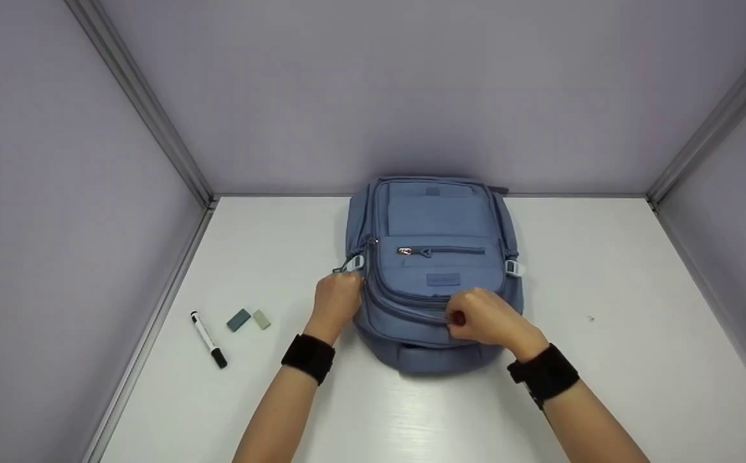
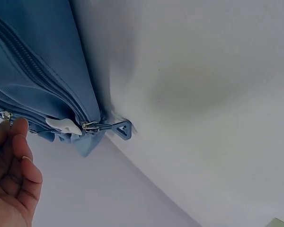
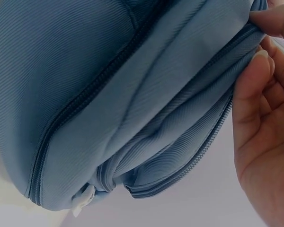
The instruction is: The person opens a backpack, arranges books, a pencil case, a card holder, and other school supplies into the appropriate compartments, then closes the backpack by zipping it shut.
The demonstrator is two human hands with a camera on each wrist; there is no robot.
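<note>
A blue backpack [image 1: 437, 257] lies flat on the white table [image 1: 604, 360], front pockets facing up. My left hand [image 1: 337, 299] is curled against its left side, by a white buckle [image 1: 355, 262]. In the left wrist view, thumb and forefinger [image 2: 19, 130] close at a small metal zipper slider [image 2: 6, 115]; another zipper with a blue triangular pull [image 2: 122, 129] hangs beside the white buckle [image 2: 64, 126]. My right hand [image 1: 485, 318] pinches the pocket's near edge. The right wrist view shows its fingertips [image 3: 270, 21] gripping the fabric [image 3: 109, 94] along the zipper line.
A black-capped white marker [image 1: 209, 339] and two small erasers, one dark teal [image 1: 238, 319] and one pale [image 1: 262, 319], lie left of the backpack. Grey partition walls close in the table at the left, back and right.
</note>
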